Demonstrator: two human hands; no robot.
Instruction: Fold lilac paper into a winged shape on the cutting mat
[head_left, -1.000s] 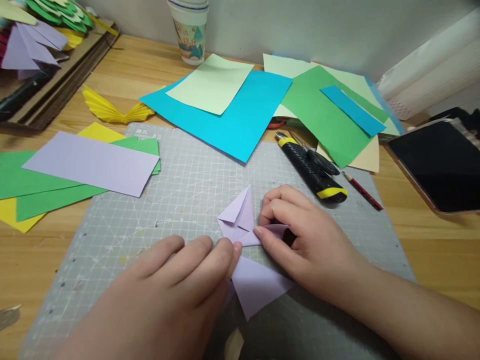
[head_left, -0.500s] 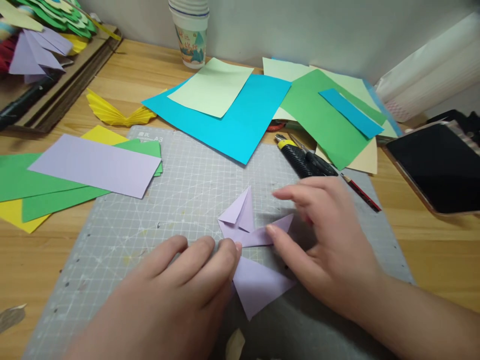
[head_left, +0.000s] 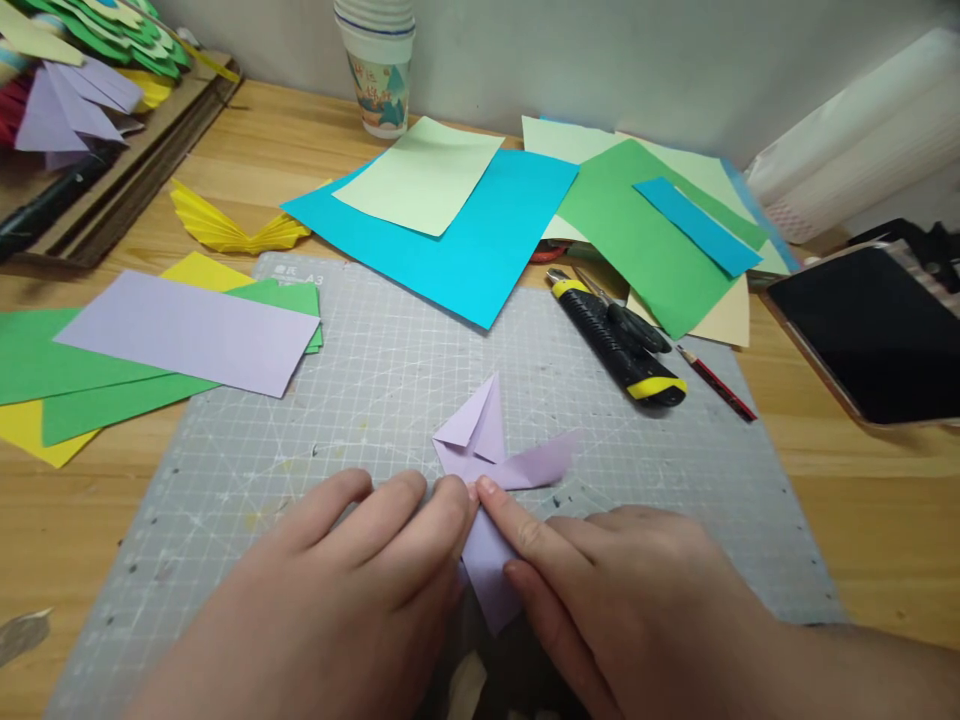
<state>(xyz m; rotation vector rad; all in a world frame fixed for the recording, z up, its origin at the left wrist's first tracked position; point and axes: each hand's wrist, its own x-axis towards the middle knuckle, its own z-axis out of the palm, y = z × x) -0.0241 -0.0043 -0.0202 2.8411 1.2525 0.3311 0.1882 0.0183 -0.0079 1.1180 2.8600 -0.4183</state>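
Observation:
A folded lilac paper (head_left: 491, 545) with pointed flaps lies on the grey cutting mat (head_left: 360, 400). My left hand (head_left: 367, 570), fingers curled together, pins its centre from the left. From the right, my right hand (head_left: 637, 590) presses its index fingertip on the same centre, beside the left fingertips. Its thumb lies against the lower flap, whose right part that hand covers. One upper flap stands up in a point; the flap at right looks blurred.
A utility knife (head_left: 611, 340) and a pencil (head_left: 716, 383) lie beyond my right hand. Lilac paper (head_left: 187, 335) tops a stack at left. Blue paper (head_left: 480, 270) and green paper (head_left: 637, 230) lie behind, near paper cups (head_left: 377, 75). A dark-screened tablet (head_left: 874, 335) sits at right.
My right hand has moved down and left from the right-hand flap to the paper's centre, next to my left fingertips. The utility knife's near end now shows. My left hand has stayed put.

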